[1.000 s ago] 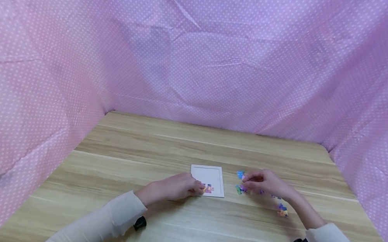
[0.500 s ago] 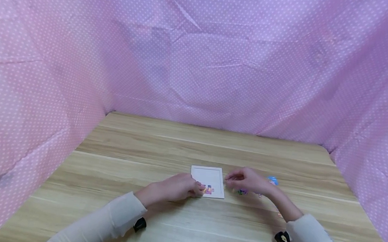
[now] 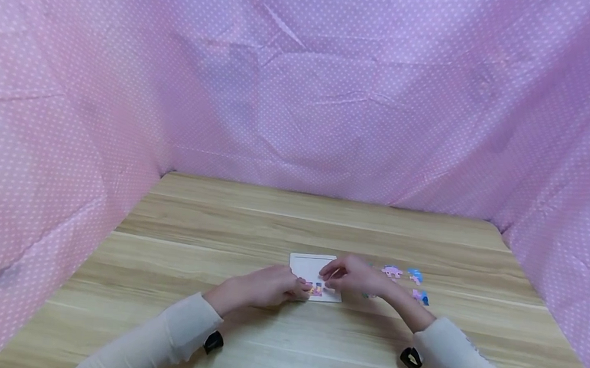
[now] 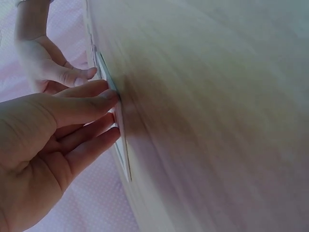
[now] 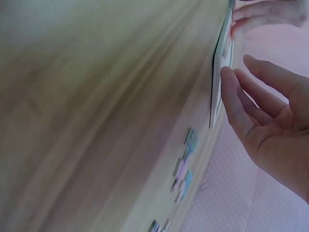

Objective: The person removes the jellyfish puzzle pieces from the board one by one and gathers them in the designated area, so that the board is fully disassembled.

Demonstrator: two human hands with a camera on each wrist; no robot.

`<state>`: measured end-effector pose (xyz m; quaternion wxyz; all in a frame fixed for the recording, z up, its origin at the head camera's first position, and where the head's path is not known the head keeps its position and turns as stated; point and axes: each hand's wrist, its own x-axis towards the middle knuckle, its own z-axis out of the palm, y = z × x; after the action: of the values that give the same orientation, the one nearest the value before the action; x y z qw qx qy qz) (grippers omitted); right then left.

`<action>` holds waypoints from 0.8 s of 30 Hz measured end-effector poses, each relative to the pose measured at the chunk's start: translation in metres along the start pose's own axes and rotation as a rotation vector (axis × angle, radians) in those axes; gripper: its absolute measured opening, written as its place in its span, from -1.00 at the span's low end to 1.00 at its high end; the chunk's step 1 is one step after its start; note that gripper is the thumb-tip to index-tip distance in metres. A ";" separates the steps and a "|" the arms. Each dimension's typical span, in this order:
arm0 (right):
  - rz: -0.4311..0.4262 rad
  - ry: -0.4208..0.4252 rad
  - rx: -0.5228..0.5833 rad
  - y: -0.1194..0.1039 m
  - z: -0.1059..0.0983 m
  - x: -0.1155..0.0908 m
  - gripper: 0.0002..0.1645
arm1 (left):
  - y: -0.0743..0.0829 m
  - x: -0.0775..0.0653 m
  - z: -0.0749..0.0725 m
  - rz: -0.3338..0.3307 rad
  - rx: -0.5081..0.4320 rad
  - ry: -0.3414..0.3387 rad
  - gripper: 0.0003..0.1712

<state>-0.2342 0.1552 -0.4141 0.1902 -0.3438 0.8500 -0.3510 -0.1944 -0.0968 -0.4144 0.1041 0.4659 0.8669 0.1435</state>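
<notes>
In the head view, a flat white puzzle board (image 3: pixel 310 264) lies on the table, with a few colourful jigsaw pieces (image 3: pixel 317 290) at its near side. My left hand (image 3: pixel 275 286) grips the board's near left corner with curled fingers, and its fingertips (image 4: pixel 115 131) meet the edge in the left wrist view. Over the board's right side is my right hand (image 3: pixel 358 275), thumb and forefinger tips close together as if round a small puzzle piece. That piece is mostly hidden by the fingers. In the right wrist view, the right fingertips (image 5: pixel 225 71) are just beside the board.
Several loose jigsaw pieces (image 3: pixel 392 271) lie right of the board, some partly behind the right forearm; they also show as small tabs (image 5: pixel 181 169) in the right wrist view. A pink dotted curtain (image 3: pixel 302 108) surrounds the back and sides of the wooden table (image 3: pixel 249 221).
My right hand has moved left from the loose pieces to over the board, uncovering several pieces on the right. My left hand has stayed at the board's corner.
</notes>
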 end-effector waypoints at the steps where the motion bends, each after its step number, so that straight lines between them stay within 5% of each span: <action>1: -0.007 -0.006 -0.007 -0.001 0.002 0.000 -0.72 | 0.000 0.000 0.001 0.007 -0.015 0.010 -0.70; 24: 0.030 0.015 -0.050 -0.009 0.018 0.014 -0.79 | 0.000 0.002 0.000 -0.018 -0.037 0.032 -0.84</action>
<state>-0.2299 0.1322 -0.4211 0.1803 -0.3332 0.8649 -0.3292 -0.1962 -0.0950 -0.4145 0.0999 0.4535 0.8699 0.1660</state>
